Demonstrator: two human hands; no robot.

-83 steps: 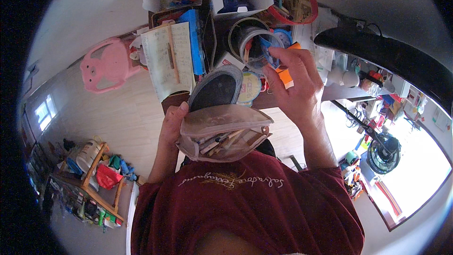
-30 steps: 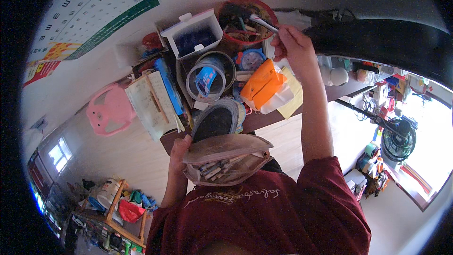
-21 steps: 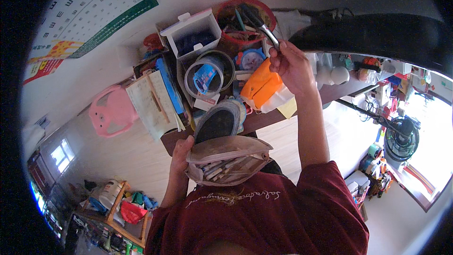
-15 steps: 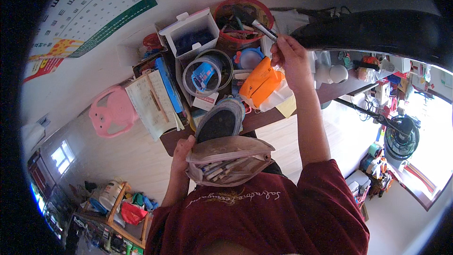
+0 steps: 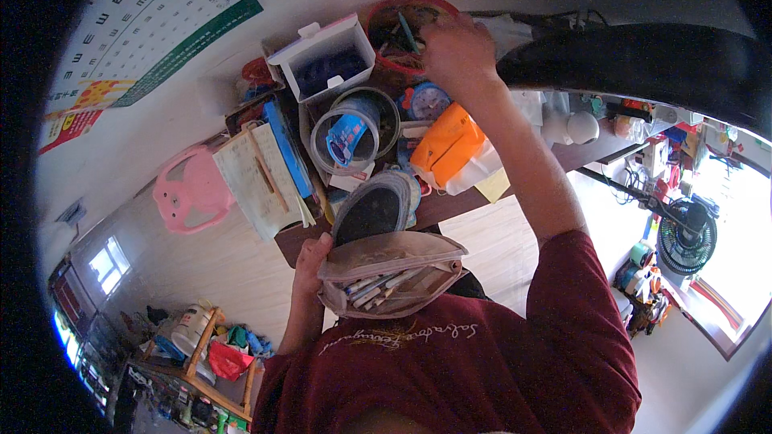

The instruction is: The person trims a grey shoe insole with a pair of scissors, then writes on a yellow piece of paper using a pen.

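Note:
My left hand (image 5: 309,264) grips the left end of an open beige pencil case (image 5: 392,272) close to my chest; several pens and pencils lie inside it. My right hand (image 5: 450,50) is stretched far out over the right rim of a red round basket (image 5: 400,22) at the back of the desk. Its fingers are curled down into the basket, and what they hold is hidden. Pens and small items fill the basket.
On the crowded desk are a white open box (image 5: 326,60), a clear round tub with a blue cup (image 5: 354,133), a blue clock (image 5: 427,101), an orange case (image 5: 447,149), an open book (image 5: 256,181) and a dark oval pad (image 5: 373,210). A pink stool (image 5: 190,193) stands left, a fan (image 5: 685,235) right.
My right hand, which held a thin pen-like stick above the orange case, has moved further out to the red basket. The left hand and pencil case have stayed in place.

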